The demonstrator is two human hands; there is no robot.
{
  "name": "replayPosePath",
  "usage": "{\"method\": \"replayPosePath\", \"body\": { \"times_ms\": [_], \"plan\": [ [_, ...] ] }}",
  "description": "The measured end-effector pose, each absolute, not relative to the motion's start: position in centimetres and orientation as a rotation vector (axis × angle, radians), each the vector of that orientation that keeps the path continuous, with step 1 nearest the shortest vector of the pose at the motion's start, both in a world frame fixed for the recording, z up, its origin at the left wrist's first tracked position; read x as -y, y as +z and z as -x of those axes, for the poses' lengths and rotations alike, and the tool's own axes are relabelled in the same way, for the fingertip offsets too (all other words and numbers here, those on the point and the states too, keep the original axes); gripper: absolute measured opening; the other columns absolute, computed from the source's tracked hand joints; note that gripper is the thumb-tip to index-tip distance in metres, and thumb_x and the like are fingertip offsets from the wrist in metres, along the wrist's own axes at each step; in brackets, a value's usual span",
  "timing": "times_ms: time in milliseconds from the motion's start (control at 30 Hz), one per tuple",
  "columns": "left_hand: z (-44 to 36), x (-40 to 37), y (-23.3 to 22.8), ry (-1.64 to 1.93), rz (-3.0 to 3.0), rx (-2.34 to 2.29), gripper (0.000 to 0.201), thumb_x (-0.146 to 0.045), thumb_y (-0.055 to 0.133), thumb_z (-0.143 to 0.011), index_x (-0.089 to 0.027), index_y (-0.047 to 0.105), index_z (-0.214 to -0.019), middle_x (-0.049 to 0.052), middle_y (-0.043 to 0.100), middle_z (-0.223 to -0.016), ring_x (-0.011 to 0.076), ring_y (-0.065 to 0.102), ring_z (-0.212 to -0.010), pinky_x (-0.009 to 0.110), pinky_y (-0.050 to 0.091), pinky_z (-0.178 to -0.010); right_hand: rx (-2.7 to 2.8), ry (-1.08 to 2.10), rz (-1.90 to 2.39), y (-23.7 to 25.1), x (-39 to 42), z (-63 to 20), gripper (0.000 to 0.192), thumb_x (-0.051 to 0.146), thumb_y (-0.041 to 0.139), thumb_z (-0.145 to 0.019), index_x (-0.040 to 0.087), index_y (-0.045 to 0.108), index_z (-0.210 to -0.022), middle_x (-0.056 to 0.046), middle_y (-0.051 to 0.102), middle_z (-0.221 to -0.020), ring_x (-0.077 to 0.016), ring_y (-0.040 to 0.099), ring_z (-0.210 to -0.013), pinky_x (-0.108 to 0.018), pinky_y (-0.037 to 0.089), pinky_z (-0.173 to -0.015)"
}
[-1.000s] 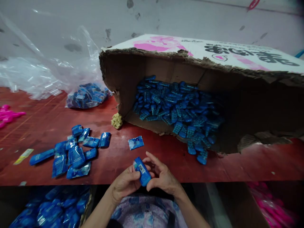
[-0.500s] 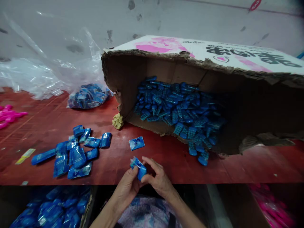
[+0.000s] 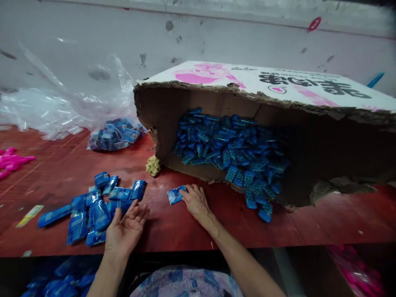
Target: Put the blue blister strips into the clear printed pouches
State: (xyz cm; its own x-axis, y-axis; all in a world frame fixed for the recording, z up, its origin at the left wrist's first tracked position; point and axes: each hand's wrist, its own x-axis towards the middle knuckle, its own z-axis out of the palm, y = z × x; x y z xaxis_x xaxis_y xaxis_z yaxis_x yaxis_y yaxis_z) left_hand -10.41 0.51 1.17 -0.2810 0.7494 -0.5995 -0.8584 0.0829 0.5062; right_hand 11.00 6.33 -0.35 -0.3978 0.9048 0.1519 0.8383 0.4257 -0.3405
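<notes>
My right hand [image 3: 197, 203] reaches forward over the red table, palm down, its thumb and fingertips closed on the right edge of a flat blue packet [image 3: 175, 195]. My left hand [image 3: 127, 227] is palm up with its fingers apart and holds nothing. Right behind it lies a loose pile of filled, glossy blue packets [image 3: 100, 214]. A large torn cardboard box [image 3: 210, 175] lies on its side ahead, with many small blue pieces [image 3: 229, 140] that have raised dots. Some of them spill out over its lower edge.
A clear bag of blue packets [image 3: 115, 136] and crumpled clear plastic [image 3: 55, 111] sit at the back left. A yellowish lump [image 3: 153, 166] touches the box corner. Pink items [image 3: 14, 161] lie far left. Blue packets [image 3: 64, 278] fill a space below the table edge; pink ones [image 3: 357, 268] are below right.
The blue packet held between both hands has left them. My left hand moved left to the pile and opened. My right hand moved forward onto the flat packet.
</notes>
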Motion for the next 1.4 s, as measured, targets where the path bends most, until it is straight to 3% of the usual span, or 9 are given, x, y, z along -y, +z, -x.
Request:
{"method": "replayPosePath", "body": {
  "times_ms": [200,467,633,767,867,933,1167,1333,1400],
  "plan": [
    [7.0,0.7,1.0,1.313,-0.114,-1.069,0.015,-0.02,0.055,-0.074,-0.014,0.064,-0.085,0.005,0.068,-0.057,0.0218,0.066,-0.066,0.036,0.052,-0.069,2.305,0.204,1.682,-1.1,-2.3,-11.9,0.015,0.021,0.047,-0.087,0.025,0.061,-0.089,-0.004,0.06,-0.085,-0.0199,0.049,-0.081,-0.031,0.032,-0.07],
    [0.1,2.5,0.6,1.111,-0.269,-1.257,0.039,-0.03,0.073,-0.058,-0.017,0.054,-0.089,-0.002,0.064,-0.061,0.0098,0.054,-0.039,0.022,0.043,-0.04,2.116,0.129,1.754,0.0,0.2,-12.0,0.017,0.023,0.047,-0.088,0.027,0.063,-0.088,-0.003,0.058,-0.079,-0.019,0.046,-0.074,-0.031,0.029,-0.067],
    [-0.7,1.8,0.3,1.126,-0.293,-1.188,0.026,-0.027,0.073,-0.06,-0.013,0.058,-0.077,-0.003,0.059,-0.052,0.0056,0.051,-0.039,0.016,0.038,-0.039,2.092,0.256,1.605,1.2,1.7,-12.2,0.02,0.022,0.047,-0.087,0.027,0.063,-0.097,-0.005,0.059,-0.081,-0.0198,0.048,-0.075,-0.032,0.033,-0.068],
    [-0.3,1.3,-0.2,1.148,-0.261,-1.147,0.024,-0.026,0.075,-0.056,-0.011,0.061,-0.07,0.0,0.062,-0.051,0.0076,0.053,-0.04,0.018,0.042,-0.041,1.747,0.56,1.553,1.0,0.5,-12.6,0.035,0.024,0.055,-0.08,0.022,0.054,-0.115,-0.008,0.057,-0.102,-0.0201,0.053,-0.088,-0.031,0.041,-0.076],
    [-0.4,1.3,-0.4,1.134,-0.236,-1.164,0.025,-0.026,0.077,-0.052,-0.011,0.06,-0.062,0.001,0.062,-0.048,0.0093,0.054,-0.039,0.019,0.043,-0.04,1.611,0.837,1.542,1.0,-1.0,-12.6,0.018,0.024,0.051,-0.081,0.019,0.063,-0.093,-0.002,0.063,-0.084,-0.0145,0.058,-0.073,-0.022,0.044,-0.066],
    [-0.6,1.2,-0.4,1.145,-0.235,-1.166,0.025,-0.026,0.077,-0.052,-0.011,0.059,-0.06,0.001,0.06,-0.045,0.01,0.054,-0.039,0.02,0.045,-0.04,1.629,0.901,1.54,1.0,-1.6,-12.3,0.02,0.025,0.047,-0.083,0.018,0.064,-0.075,0.001,0.063,-0.068,-0.0119,0.057,-0.061,-0.019,0.042,-0.057],
    [-0.6,1.3,-0.2,1.144,-0.199,-1.206,0.029,-0.031,0.077,-0.053,-0.012,0.055,-0.053,-0.003,0.052,-0.036,0.012,0.055,-0.039,0.022,0.048,-0.042,1.72,0.746,1.713,0.3,-2.3,-11.4,0.031,0.029,0.038,-0.088,0.02,0.064,-0.073,0.001,0.064,-0.062,-0.0115,0.056,-0.055,-0.019,0.037,-0.053],
    [0.5,2.3,0.4,1.035,-0.171,-1.191,0.023,-0.026,0.076,-0.055,-0.011,0.061,-0.063,0.001,0.061,-0.048,0.012,0.059,-0.047,0.021,0.049,-0.046,1.865,0.637,1.864,0.3,-3.3,-11.7,0.022,0.027,0.045,-0.085,0.024,0.065,-0.078,-0.004,0.069,-0.067,-0.0178,0.063,-0.063,-0.024,0.038,-0.057],
    [0.8,2.5,0.6,1.033,-0.16,-1.204,0.022,-0.023,0.076,-0.055,-0.012,0.063,-0.068,0.001,0.064,-0.053,0.0108,0.058,-0.045,0.02,0.048,-0.044,1.917,0.616,1.894,0.6,-3.2,-11.9,0.018,0.026,0.048,-0.083,0.024,0.064,-0.092,-0.006,0.07,-0.07,-0.0205,0.064,-0.066,-0.027,0.039,-0.06]
  ]
}}
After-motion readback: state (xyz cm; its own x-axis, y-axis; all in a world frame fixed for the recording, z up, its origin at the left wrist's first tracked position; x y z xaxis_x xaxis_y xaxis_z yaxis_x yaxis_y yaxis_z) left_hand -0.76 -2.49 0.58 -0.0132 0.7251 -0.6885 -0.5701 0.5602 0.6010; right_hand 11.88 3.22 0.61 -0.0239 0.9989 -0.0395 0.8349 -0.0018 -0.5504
